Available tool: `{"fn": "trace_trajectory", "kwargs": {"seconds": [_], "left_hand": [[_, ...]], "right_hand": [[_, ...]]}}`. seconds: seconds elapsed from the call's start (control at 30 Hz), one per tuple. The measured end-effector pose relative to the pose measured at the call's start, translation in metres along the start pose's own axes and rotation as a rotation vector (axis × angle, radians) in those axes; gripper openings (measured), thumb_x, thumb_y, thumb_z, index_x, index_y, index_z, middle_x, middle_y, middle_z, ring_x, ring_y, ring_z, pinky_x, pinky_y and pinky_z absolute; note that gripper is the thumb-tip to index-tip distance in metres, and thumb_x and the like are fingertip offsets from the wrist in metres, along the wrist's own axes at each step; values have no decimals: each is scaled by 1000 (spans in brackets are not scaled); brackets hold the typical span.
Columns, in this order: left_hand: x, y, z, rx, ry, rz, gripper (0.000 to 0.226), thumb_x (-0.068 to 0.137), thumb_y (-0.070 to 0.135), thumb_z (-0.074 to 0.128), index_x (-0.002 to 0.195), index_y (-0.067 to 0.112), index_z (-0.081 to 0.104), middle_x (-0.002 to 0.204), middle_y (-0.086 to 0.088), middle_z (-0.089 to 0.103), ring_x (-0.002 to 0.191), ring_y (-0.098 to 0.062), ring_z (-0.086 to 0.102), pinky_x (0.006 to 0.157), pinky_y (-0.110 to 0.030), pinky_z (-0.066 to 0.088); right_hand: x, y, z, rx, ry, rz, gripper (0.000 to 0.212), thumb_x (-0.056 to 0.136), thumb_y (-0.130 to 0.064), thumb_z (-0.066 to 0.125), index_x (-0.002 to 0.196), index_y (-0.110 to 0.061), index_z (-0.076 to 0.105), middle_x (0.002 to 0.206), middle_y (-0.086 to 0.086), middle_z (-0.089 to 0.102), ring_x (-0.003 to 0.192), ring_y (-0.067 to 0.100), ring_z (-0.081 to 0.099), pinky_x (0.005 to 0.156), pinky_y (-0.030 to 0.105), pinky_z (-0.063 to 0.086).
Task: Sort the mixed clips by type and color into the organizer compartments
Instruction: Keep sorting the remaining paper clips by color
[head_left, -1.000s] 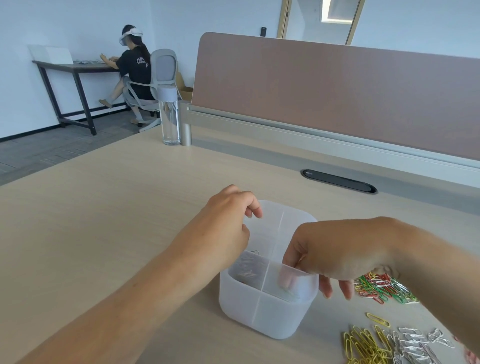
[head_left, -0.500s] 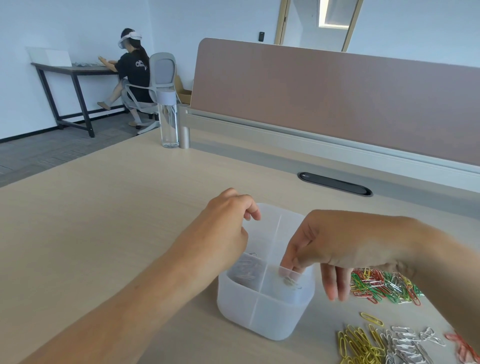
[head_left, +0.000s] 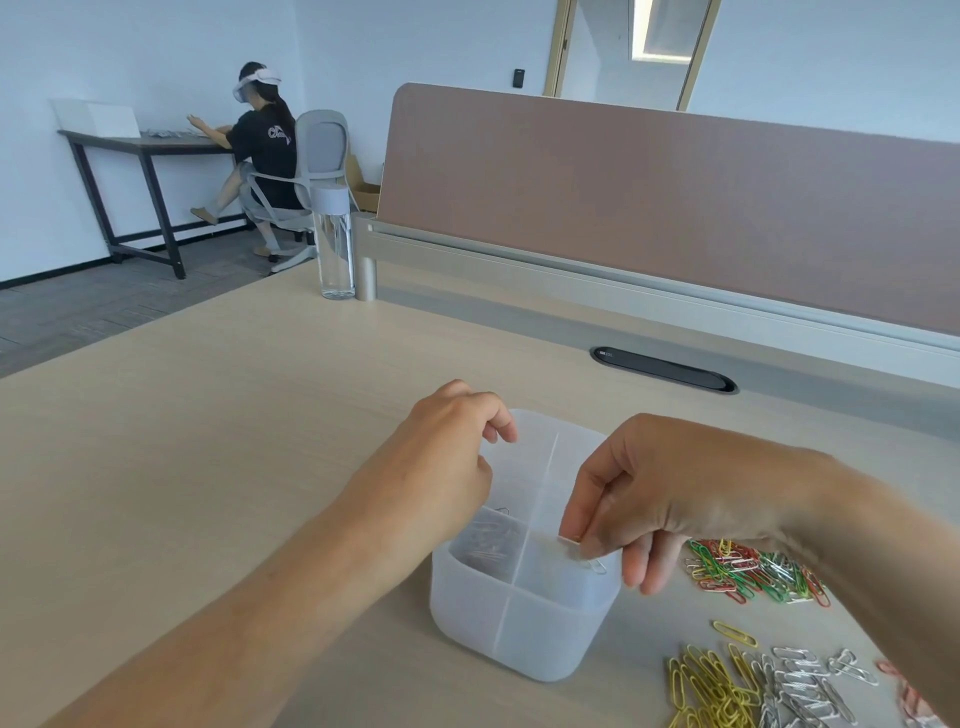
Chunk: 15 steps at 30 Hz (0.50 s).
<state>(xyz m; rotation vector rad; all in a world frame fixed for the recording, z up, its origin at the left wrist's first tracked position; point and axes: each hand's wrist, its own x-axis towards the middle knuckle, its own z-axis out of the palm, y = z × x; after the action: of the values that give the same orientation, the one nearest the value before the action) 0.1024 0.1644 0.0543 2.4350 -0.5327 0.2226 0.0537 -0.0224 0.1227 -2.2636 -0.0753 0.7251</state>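
Translucent four-way organizer (head_left: 524, 639) sits upright on the worktop, silver clips (head_left: 488, 545) in its near-left compartment. One silver clip (head_left: 587, 558) hangs pinched in the right hand (head_left: 670, 499) above the near-right compartment. Mixed pile (head_left: 753, 571) lies right; yellow clips (head_left: 706, 691) are grouped nearer.

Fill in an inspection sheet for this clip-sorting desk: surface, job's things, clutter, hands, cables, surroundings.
Surface: pale wood desk.
Job's things: translucent four-compartment organizer, silver clips in its near-left compartment; mixed pile, yellow pile and silver pile on its right.
Clutter: clear water bottle beside the partition.
Hands: right hand pinches a silver clip over the near-right compartment; left hand curled at the left rim, contents unclear.
Cables: nothing seen; a black cable slot in the desk.
Surroundings: brown partition; a person seated at a far table.
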Motion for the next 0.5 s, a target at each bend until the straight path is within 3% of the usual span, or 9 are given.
{"fn": "trace_trajectory", "kwargs": {"seconds": [0.27,0.5], "left_hand": [[0,2,-1,2,-16,-15,44,86,-3,48,97,39,58,102,19,45,67,11,43,60,-9,31],[-1,2,-2,32,-32,-6,45,85,-2,49,95,40,59,100,18,46,66,7,44,60,-15,34]], "right_hand": [[0,6,2,13,54,-23,5,78,-4,77,82,-6,74,62,13,68,56,22,67,56,26,55],[1,6,3,82,157,-118,7,85,-4,70,92,-5,73,81,13,74,48,14,58,48,25,51]]}}
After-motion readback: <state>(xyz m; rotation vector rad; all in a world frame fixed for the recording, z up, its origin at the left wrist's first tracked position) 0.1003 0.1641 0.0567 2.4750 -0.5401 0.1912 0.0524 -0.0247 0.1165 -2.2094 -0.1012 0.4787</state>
